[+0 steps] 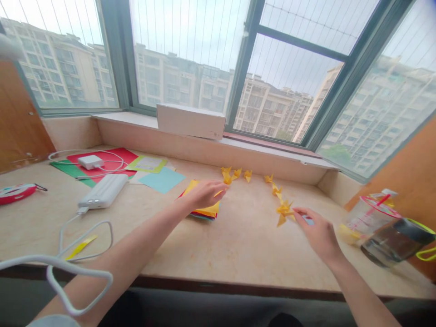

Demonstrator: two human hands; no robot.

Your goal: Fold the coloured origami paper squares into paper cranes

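Both hands are out over the marble desk (238, 245) by the window. The left hand (204, 194) sits on top of the stack of coloured paper (204, 212) in the middle of the desk, fingers loosely curled on the yellow top sheet. I honestly can't tell if it's pinching that sheet or just resting on it. The right hand (318, 234) is off to the right with its fingertips right at the yellow folded paper piece (283, 210), touching or as good as. There's a small bluish bit under the fingers and I can't make out whether anything is gripped.

More little folded yellow pieces (235, 173) run in a loose row along the back edge, well apart from the stack.

What I'd worry about:
- the folded piece is light, so a clumsy nudge could flatten a wing or knock it into its neighbours
- pulling only 1 sheet could drag the stack sideways
- the plastic cup (368, 218) and dark bottle (395, 243) lie tipped over just beside the right forearm, so an elbow swing might roll them
- the white cable (85, 236) loops near the left arm and could snag and tug the power bank (104, 191)
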